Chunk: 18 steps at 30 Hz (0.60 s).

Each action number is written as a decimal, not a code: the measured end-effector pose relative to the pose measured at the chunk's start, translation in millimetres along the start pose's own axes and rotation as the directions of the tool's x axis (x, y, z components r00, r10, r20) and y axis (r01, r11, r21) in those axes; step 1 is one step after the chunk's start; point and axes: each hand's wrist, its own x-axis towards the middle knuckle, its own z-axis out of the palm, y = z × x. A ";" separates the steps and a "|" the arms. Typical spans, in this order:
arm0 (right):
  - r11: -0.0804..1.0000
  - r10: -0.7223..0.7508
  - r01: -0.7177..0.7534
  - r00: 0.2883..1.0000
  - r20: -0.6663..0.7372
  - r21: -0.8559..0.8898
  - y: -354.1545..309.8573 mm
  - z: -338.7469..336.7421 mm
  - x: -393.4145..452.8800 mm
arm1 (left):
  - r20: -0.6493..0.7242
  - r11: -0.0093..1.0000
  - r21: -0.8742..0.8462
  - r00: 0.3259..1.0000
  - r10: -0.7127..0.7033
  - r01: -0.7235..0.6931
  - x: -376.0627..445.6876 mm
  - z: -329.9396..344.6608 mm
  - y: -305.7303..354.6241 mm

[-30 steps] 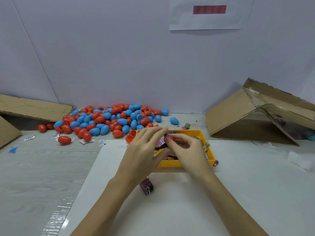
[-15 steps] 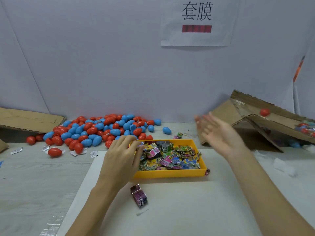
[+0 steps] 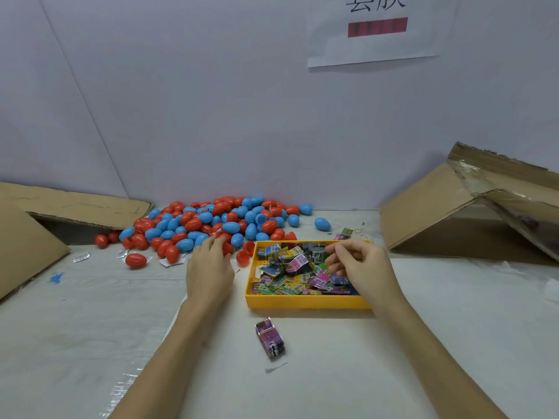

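Yellow plastic tray (image 3: 305, 300) sits just right of the frame's centre, filled with a jumble of small printed packets (image 3: 295, 263). Above its right half is the right hand (image 3: 363, 267), fingers curled with the tips down among the packets; whether they pinch one cannot be told. Just left of the tray, the left hand (image 3: 208, 267) lies released, its fingers stretched forward and their tips touching a red egg (image 3: 227, 248) at the near edge of the pile of red and blue eggs (image 3: 211, 222). A small pink box (image 3: 270, 340) lies on the table (image 3: 90, 297) below the tray. Cardboard boxes (image 3: 438, 207) stand at the right and left edges, and a paper sign (image 3: 375, 46) hangs at upper right.
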 end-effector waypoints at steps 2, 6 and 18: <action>1.000 -0.004 0.004 1.000 -0.004 -0.004 1.8 0.3 1.0 | 0.059 0.997 0.015 0.995 0.081 -0.082 13.7 3.1 3.1; 1.000 -0.006 0.006 1.000 -0.013 -0.016 4.6 -0.5 1.3 | 0.098 0.992 -0.004 0.987 0.125 -0.126 33.3 9.1 9.4; 0.993 -0.055 0.055 0.998 -0.001 -0.106 2.6 2.9 -3.0 | -0.157 0.813 -0.537 0.973 0.168 -0.227 -24.6 -18.3 53.1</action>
